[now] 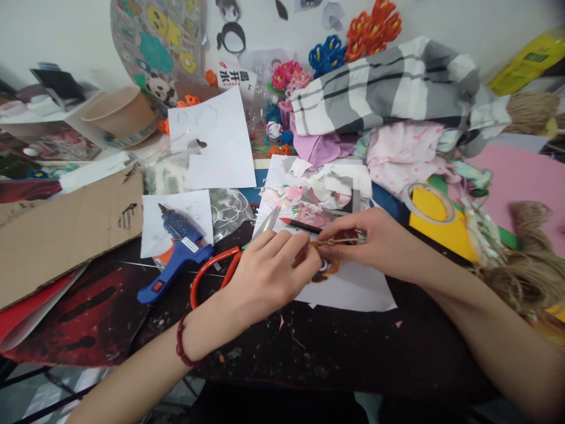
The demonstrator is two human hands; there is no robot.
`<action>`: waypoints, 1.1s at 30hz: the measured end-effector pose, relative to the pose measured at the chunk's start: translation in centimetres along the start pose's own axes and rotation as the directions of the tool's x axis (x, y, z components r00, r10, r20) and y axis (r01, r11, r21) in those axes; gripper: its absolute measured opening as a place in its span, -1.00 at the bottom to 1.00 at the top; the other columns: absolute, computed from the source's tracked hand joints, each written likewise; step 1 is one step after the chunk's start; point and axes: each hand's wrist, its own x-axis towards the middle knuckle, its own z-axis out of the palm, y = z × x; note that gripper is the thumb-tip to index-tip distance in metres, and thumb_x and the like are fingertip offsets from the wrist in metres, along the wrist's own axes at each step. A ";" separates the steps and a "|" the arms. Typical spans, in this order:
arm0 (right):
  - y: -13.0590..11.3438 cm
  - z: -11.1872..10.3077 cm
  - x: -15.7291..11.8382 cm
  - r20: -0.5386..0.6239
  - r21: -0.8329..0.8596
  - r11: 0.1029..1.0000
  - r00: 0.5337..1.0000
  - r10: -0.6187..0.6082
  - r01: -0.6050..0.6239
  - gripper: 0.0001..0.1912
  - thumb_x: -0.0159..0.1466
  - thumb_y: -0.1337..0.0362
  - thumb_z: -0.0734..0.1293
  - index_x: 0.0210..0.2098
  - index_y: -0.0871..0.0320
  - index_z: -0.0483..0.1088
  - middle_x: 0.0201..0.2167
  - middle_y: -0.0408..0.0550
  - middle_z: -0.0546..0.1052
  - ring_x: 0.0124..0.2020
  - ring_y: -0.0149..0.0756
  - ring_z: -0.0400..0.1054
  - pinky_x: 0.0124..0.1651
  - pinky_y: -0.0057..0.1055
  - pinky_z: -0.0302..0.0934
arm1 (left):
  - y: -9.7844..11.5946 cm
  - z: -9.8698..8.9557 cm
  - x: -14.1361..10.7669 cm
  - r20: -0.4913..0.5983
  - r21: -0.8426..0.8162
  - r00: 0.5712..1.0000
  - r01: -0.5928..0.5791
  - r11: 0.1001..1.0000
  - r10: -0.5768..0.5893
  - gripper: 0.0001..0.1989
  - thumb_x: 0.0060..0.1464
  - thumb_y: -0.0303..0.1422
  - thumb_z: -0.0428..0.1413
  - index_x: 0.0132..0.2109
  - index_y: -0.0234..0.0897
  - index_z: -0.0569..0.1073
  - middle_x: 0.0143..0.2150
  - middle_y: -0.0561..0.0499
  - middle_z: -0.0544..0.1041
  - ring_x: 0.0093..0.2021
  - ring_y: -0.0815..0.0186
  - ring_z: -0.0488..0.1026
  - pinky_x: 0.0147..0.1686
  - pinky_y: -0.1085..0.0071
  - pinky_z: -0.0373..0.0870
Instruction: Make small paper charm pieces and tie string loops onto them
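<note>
My left hand [276,271], a dark red bracelet on its wrist, is closed over the edge of a small orange-brown piece [329,268] with dark and white details. Just right of it, my right hand [371,241] pinches a thin strand of twine [339,240] at the top of that piece. Both hands nearly touch above a white sheet [366,291]. Red-handled scissors [200,277] lie partly under my left hand, blades pointing up. A dark pencil with a red tip [302,225] lies just beyond the fingers.
A blue glue gun [176,253] rests at the left beside cardboard [70,229]. Paper and fabric scraps [309,194] lie behind the hands. On the right are a tape roll [430,203], yellow sheet [454,232] and twine bundles [525,271]. Checked cloth [384,94] is piled at the back.
</note>
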 end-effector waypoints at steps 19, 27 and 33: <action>-1.2 0.8 -0.7 -0.171 0.012 0.998 0.984 -0.055 0.058 -0.94 0.21 0.28 0.42 -0.34 0.11 0.56 -0.41 -0.16 0.62 -0.40 -0.37 0.48 -0.36 -0.50 0.31 | 0.4 -0.1 -0.2 -0.239 0.233 0.967 -0.032 0.972 0.089 -0.94 0.09 -0.44 0.20 -0.24 -0.30 0.52 -0.19 -0.07 0.65 -0.35 0.27 0.45 -0.45 0.30 0.28; -1.3 1.2 -1.0 -0.209 -0.119 0.979 0.960 -0.188 0.166 -0.86 0.27 0.27 0.38 -0.41 0.14 0.53 -0.51 -0.17 0.58 -0.50 -0.44 0.41 -0.47 -0.52 0.18 | 0.7 -0.3 0.1 -0.257 0.313 0.958 -0.044 0.949 0.129 -0.94 0.07 -0.41 0.21 -0.28 -0.30 0.56 -0.19 -0.03 0.63 -0.28 0.23 0.46 -0.38 0.27 0.32; -1.8 1.3 -1.3 -0.232 -0.132 0.967 0.942 -0.243 0.217 -0.87 0.28 0.28 0.37 -0.38 0.13 0.52 -0.47 -0.17 0.60 -0.46 -0.42 0.43 -0.43 -0.50 0.21 | 0.7 -0.5 0.3 -0.313 0.330 0.942 -0.014 0.944 0.123 -0.97 0.03 -0.44 0.24 -0.32 -0.30 0.56 -0.27 0.01 0.61 -0.36 0.28 0.42 -0.42 0.30 0.28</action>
